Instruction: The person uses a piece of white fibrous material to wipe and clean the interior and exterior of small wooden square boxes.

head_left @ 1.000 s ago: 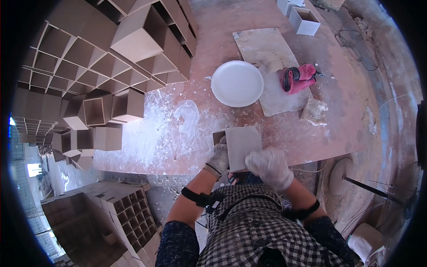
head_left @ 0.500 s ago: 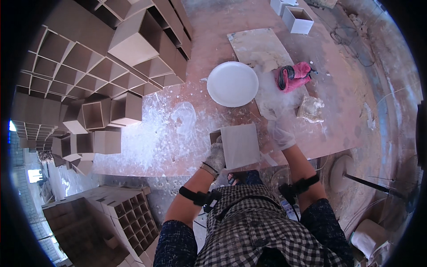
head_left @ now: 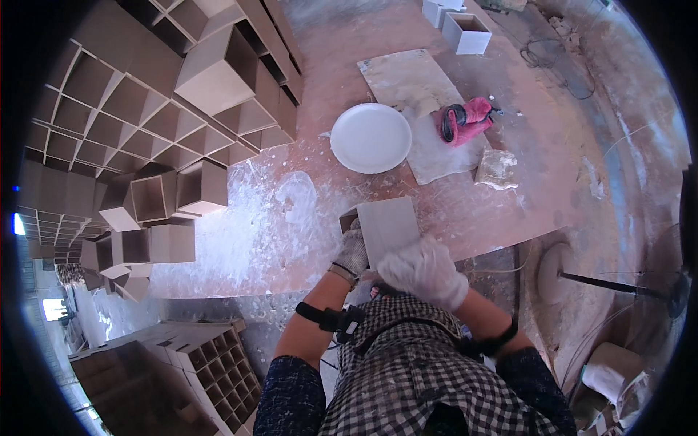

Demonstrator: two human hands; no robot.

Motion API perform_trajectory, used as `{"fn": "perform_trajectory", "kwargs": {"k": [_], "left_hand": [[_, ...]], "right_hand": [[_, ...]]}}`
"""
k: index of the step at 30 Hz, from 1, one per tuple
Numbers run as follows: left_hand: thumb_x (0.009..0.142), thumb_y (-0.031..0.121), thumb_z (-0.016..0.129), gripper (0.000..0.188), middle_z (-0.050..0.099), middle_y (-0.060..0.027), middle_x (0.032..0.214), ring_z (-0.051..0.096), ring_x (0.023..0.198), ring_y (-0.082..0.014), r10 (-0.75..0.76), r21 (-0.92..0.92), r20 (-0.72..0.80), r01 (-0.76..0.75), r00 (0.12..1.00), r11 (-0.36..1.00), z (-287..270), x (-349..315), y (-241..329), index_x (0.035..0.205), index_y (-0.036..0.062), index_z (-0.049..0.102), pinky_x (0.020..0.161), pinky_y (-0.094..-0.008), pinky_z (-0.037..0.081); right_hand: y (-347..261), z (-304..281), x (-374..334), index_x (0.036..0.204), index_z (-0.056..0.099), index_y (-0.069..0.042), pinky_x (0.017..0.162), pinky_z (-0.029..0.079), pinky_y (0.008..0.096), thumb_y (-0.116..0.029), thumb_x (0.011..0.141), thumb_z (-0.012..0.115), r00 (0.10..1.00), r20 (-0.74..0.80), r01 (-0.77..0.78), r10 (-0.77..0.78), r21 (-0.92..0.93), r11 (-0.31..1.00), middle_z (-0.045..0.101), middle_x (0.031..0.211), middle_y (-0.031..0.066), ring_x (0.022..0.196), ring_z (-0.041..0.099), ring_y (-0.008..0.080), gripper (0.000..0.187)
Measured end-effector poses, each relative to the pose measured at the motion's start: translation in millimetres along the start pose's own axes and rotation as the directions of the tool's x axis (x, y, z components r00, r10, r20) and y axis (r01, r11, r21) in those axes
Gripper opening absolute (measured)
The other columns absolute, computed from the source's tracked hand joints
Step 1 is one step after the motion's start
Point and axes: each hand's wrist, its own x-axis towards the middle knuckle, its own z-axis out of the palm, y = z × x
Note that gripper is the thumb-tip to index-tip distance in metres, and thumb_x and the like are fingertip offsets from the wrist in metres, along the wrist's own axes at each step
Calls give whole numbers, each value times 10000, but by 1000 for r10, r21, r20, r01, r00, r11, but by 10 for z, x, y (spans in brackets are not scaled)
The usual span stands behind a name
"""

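A greyish-tan, open-ended box (head_left: 389, 227) is tilted over the near edge of the work table, its pale flat side turned up. My left hand (head_left: 352, 253), in a knitted glove, grips the box at its open left end, with some fingers hidden by the wall. Over the box's near right corner lies my right hand (head_left: 425, 274), in a whitish glove. It is smeared by motion, so its fingers and anything under them are hard to make out. Beyond the box sits a round white dish (head_left: 371, 138).
On the table (head_left: 320, 240), dusted white, lie a flat board (head_left: 411, 80), a pink bundle with black parts (head_left: 465, 122) and a rough pale block (head_left: 496, 169). White boxes (head_left: 466, 34) stand far right. Brown boxes (head_left: 153, 196) and stacked compartments (head_left: 109, 94) fill the left.
My right hand has come from beyond the box's right side back toward me, onto its near right corner. My left hand keeps its grip on the box. The view has shifted slightly.
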Motion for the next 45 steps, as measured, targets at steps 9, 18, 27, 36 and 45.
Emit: {"fn": "perform_trajectory", "kwargs": {"k": [9,18,27,36,45], "left_hand": [[916,268,536,345,577,-175,1179,599,1052,-310,-73,-15,-96,72,993,997,84,98,-1,1189,61,579,875,-379,491],[927,251,502,371,576,-148,1219,562,1101,-293,-403,-464,53,380,914,801,-140,-73,1036,1242,59,543,910,-368,466],[954,237,461,376,571,-124,1241,560,1114,-258,-269,432,64,216,961,876,-36,-175,874,1280,55,505,924,-358,468],[981,224,420,382,565,-100,1263,558,1127,-223,-316,689,145,134,937,712,121,-328,929,1318,52,467,938,-349,470],[915,236,499,399,582,-118,1222,513,1178,-264,-98,579,24,66,995,813,339,-283,1037,1263,41,518,1002,-394,395]], "right_hand": [[381,-336,-489,938,641,-104,724,508,347,-168,829,656,921,-140,-318,363,264,911,657,799,67,648,632,204,127],[1888,-336,138,978,634,-28,600,422,251,-168,849,633,636,-46,-591,770,613,525,567,745,0,656,513,119,190],[2705,256,271,1334,436,-8,790,494,377,11,787,638,672,-406,-348,620,565,748,593,1105,168,980,602,310,584],[2320,-807,-761,1374,401,-58,1096,255,491,-181,728,599,914,103,-265,393,-584,767,480,1322,154,1273,412,343,686],[2626,-523,-860,1386,395,-18,1077,326,429,-18,722,567,849,11,-501,528,334,798,468,1349,217,1286,425,348,686]]}}
